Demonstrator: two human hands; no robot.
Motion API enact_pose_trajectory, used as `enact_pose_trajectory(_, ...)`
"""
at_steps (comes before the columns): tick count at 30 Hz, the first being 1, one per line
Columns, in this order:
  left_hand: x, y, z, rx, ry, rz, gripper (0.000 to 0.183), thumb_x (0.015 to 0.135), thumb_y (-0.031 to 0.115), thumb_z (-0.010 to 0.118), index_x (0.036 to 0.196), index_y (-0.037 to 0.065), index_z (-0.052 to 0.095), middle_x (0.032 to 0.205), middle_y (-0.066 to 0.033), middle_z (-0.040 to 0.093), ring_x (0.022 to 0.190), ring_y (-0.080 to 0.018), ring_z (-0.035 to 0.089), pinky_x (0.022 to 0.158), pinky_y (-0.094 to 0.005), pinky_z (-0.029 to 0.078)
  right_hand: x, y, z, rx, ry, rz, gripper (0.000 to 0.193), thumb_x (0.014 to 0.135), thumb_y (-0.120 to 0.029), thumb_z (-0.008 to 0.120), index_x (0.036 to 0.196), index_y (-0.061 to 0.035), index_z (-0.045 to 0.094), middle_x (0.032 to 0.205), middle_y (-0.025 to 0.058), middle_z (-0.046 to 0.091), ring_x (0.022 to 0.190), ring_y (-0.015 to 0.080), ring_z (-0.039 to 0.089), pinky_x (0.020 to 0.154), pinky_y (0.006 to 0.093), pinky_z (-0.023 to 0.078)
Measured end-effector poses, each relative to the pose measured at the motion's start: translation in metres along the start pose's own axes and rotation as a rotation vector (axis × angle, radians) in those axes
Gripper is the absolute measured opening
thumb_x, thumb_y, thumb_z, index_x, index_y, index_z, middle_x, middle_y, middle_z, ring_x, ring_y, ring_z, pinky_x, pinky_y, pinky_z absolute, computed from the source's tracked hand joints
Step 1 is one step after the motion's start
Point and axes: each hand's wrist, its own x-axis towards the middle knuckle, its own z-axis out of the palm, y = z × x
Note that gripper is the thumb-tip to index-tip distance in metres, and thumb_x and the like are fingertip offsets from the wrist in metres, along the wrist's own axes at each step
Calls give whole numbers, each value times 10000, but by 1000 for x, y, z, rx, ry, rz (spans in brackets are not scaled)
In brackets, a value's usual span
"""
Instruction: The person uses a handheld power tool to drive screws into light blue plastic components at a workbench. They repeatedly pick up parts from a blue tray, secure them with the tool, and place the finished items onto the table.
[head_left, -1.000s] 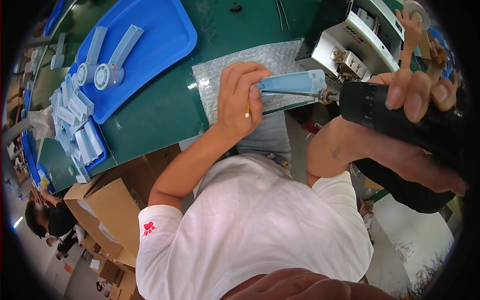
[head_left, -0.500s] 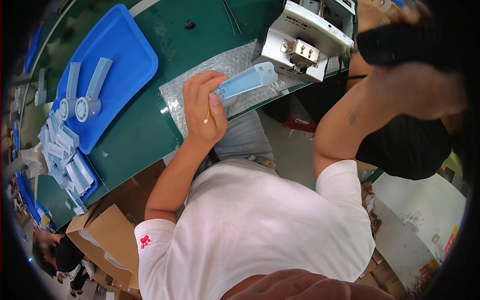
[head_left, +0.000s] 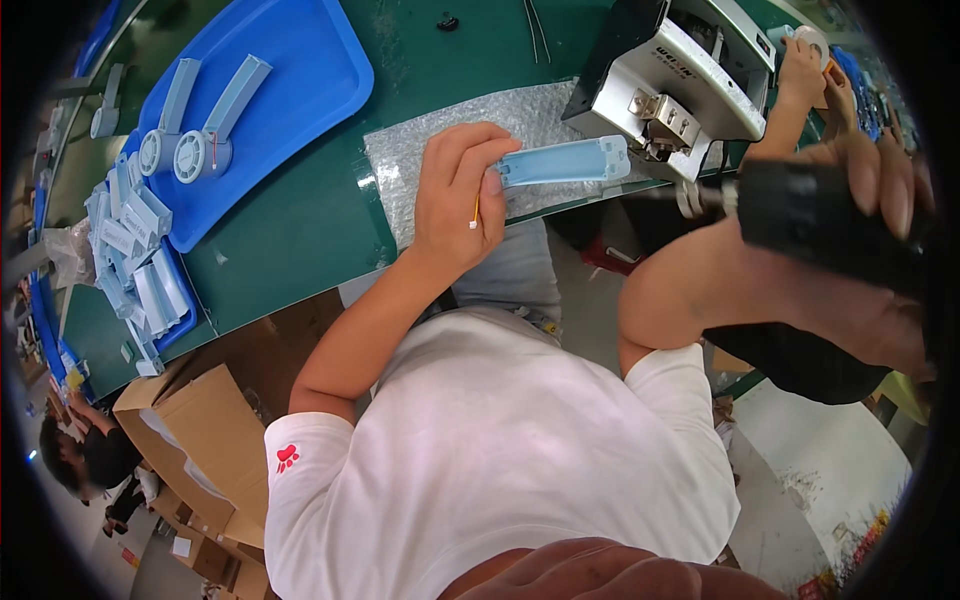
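Head view: the left hand [head_left: 455,195] is clamped on the light-blue plastic housing [head_left: 560,164], upper centre; the right hand [head_left: 860,315] grips a black power screwdriver [head_left: 800,205], right. The step appears to be screwdriving; the next move calls for aligning the blurred bit [head_left: 655,195] with the housing. Lettering marks the silver-and-black machine [head_left: 700,80], upper right.

Brightly and fairly evenly lit, with soft shading in the folds of the white T-shirt [head_left: 540,440]. Glinting on the crinkled bubble wrap [head_left: 400,155] and in small patches on the green bench [head_left: 270,260]. Smeared at the black power screwdriver [head_left: 810,205] and right hand [head_left: 895,195]. Bent and softened toward the fisheye rim, black in the corners.
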Motion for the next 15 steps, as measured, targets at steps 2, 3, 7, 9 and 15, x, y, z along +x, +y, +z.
enact_pose_trajectory(2, 0, 0, 0, -15, 6, -4, 252, 1015, 53, 447, 1156, -1, 649, 1148, -178, 638, 1042, -332, 599, 931, -414, 478, -2, 12, 7, 35, -25, -7, 805, 896, -727, 517, 1112, 47, 573, 988, 169, 599, 826, 261, 616, 711, 367, 512)
enact_pose_trajectory(3, 0, 1, 0, -23, 9, -6, 255, 1010, 43, 449, 1161, 0, 649, 1149, -175, 637, 1045, -330, 598, 931, -411, 479, -3, 16, 8, 49, -36, -9, 791, 900, -717, 516, 1107, 44, 573, 986, 168, 599, 825, 260, 617, 710, 367, 514)
enact_pose_trajectory(7, -1, 0, 1, -55, 28, -13, 256, 989, 23, 465, 1165, 4, 650, 1158, -166, 638, 1051, -323, 595, 934, -408, 477, -10, 28, 11, 123, -86, -5, 737, 916, -680, 514, 1091, 33, 571, 977, 164, 600, 819, 254, 618, 705, 368, 519)
enact_pose_trajectory(9, -1, 0, -1, -56, 22, -12, 254, 982, 23, 473, 1163, 7, 651, 1163, -164, 638, 1052, -320, 594, 933, -408, 475, -12, 33, 13, 157, -118, -12, 710, 924, -661, 512, 1082, 28, 570, 972, 162, 601, 817, 251, 619, 703, 369, 522)
enact_pose_trajectory(15, -1, 3, -3, -38, -3, -42, 239, 987, 37, 471, 1145, -2, 646, 1159, -174, 638, 1055, -343, 595, 940, -417, 471, 1, 22, 9, 184, -146, -61, 629, 948, -605, 509, 1057, 12, 567, 958, 157, 603, 809, 242, 622, 695, 371, 531)
